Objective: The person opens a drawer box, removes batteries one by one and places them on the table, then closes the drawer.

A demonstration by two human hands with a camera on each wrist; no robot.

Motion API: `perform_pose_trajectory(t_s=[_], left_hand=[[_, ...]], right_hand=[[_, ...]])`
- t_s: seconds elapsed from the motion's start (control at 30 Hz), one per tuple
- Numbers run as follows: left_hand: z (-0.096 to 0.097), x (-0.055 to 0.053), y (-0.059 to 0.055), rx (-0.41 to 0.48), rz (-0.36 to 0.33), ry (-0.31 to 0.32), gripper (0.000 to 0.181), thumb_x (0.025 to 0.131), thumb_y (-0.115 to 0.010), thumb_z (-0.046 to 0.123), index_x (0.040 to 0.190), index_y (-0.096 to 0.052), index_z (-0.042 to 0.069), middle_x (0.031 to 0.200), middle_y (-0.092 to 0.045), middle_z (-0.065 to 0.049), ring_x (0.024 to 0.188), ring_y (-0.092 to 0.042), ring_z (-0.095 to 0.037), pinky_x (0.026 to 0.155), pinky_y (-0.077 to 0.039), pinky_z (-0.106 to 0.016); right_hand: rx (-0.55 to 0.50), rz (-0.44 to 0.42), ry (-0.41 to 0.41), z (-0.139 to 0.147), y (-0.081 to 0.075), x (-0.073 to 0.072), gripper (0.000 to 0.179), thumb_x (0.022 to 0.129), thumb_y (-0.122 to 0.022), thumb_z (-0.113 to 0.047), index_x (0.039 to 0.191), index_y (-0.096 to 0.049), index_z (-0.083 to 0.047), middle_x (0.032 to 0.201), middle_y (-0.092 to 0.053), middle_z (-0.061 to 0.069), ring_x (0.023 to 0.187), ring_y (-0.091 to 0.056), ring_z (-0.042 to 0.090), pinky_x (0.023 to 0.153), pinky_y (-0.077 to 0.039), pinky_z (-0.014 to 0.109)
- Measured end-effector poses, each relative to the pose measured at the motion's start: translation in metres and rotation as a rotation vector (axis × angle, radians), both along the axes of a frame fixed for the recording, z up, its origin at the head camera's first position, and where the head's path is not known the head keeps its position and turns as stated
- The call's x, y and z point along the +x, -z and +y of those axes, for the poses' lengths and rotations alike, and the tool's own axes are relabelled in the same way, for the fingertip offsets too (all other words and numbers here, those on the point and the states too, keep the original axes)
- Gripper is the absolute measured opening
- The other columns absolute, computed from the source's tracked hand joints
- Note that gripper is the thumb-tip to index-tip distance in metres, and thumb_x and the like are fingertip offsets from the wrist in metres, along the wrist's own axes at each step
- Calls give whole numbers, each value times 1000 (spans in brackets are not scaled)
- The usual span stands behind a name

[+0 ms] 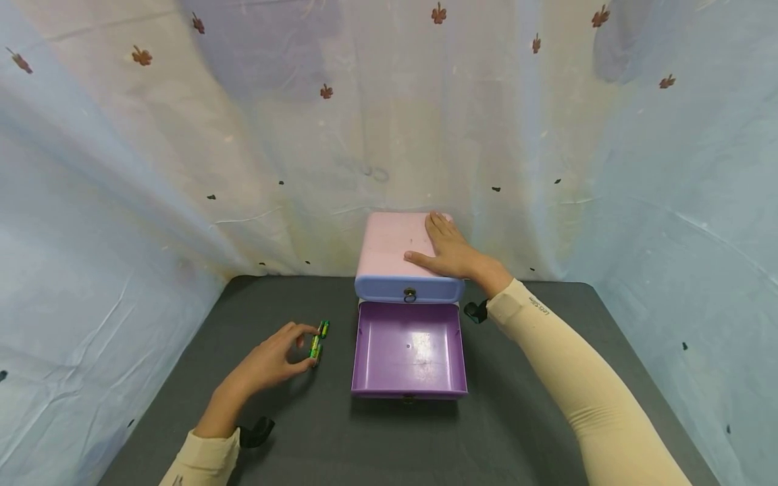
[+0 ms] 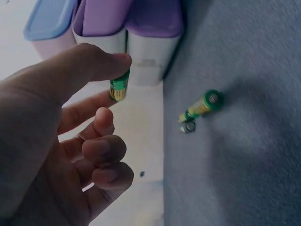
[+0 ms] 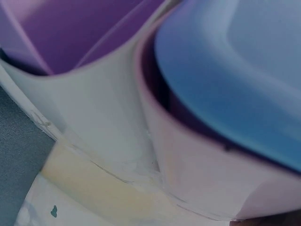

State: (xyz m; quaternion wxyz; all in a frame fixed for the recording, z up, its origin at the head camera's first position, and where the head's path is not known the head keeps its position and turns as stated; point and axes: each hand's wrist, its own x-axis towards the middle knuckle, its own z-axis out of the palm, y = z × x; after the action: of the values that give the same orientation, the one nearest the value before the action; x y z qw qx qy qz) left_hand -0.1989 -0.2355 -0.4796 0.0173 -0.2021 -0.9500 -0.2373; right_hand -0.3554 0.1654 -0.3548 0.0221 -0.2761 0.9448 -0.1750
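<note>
My left hand (image 1: pixel 267 361) pinches a small green-and-yellow battery (image 2: pixel 119 87) between thumb and index finger, with the other fingers loosely curled. Beyond it on the table lie more batteries of the same kind (image 2: pixel 202 107), seen nearly end-on. A small drawer cabinet stands right of that hand; its pink top case (image 1: pixel 392 243) has a blue drawer front (image 1: pixel 379 289), pushed in. Below this, a purple drawer (image 1: pixel 408 347) is pulled far out. My right hand (image 1: pixel 452 253) rests flat on the pink top, fingers spread. In the right wrist view the cabinet's side fills the picture.
A dark grey table (image 1: pixel 286 439) carries everything. Under the pulled-out drawer, another purple drawer front (image 2: pixel 155 19) sits closed at the cabinet's base. Pale plastic sheeting (image 1: pixel 401 135) hangs behind and at both sides. Black straps (image 1: pixel 256 432) circle the wrists.
</note>
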Motion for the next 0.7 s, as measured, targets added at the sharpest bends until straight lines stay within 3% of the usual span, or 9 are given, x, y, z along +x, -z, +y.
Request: perform_pose_trajectory(t_s=[0.2, 0.7], left_hand=[[-9, -6, 9, 19, -29, 26, 51, 96, -84, 20, 141, -62, 11, 104, -56, -4, 79, -49, -16, 65, -39, -29], [-22, -21, 32, 25, -112, 57, 48, 97, -83, 18, 140, -61, 10, 101, -52, -2, 80, -44, -11, 70, -39, -32]], right_hand=[[-1, 4, -3, 0, 0, -1, 109, 105, -47, -70, 168, 1, 6, 178, 8, 22, 166, 9, 31, 132, 8, 43], [-3, 9, -4, 1, 1, -1, 111, 104, -48, -70, 168, 2, 5, 178, 7, 22, 166, 9, 31, 132, 7, 45]])
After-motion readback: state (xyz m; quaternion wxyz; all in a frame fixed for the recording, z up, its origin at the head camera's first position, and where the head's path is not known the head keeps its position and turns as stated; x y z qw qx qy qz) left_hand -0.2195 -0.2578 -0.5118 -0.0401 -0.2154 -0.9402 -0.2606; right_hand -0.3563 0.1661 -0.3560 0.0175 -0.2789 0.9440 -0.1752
